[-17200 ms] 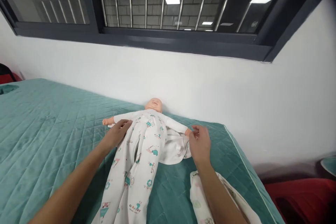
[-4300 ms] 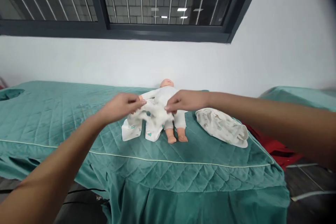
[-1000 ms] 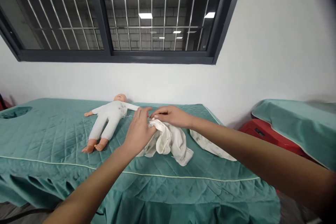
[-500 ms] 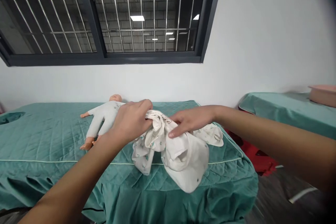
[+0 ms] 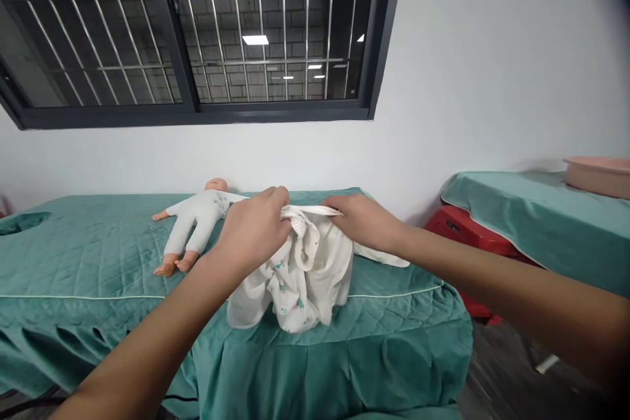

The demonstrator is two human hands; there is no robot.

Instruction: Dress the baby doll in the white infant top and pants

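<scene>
A white baby garment (image 5: 293, 282) with small green prints hangs bunched between both hands, over the front part of the green quilted bed (image 5: 98, 243). My left hand (image 5: 258, 223) is closed on its upper edge. On the right, my right hand (image 5: 361, 220) pinches the same edge, which is stretched between the two hands. Behind my right hand, more white printed cloth (image 5: 381, 256) lies on the bed. A baby doll (image 5: 199, 213) in a pale suit lies on its back, left of my left hand.
A second green-covered surface (image 5: 531, 210) at the right bears a pink basin (image 5: 598, 176). Red objects (image 5: 472, 233) stand between it and the bed. A barred window (image 5: 275, 33) is in the white wall behind.
My right hand has moved from the garment's folds to its upper edge, now pulled straight. The garment's lower part has swung left and hangs differently. The view has shifted slightly.
</scene>
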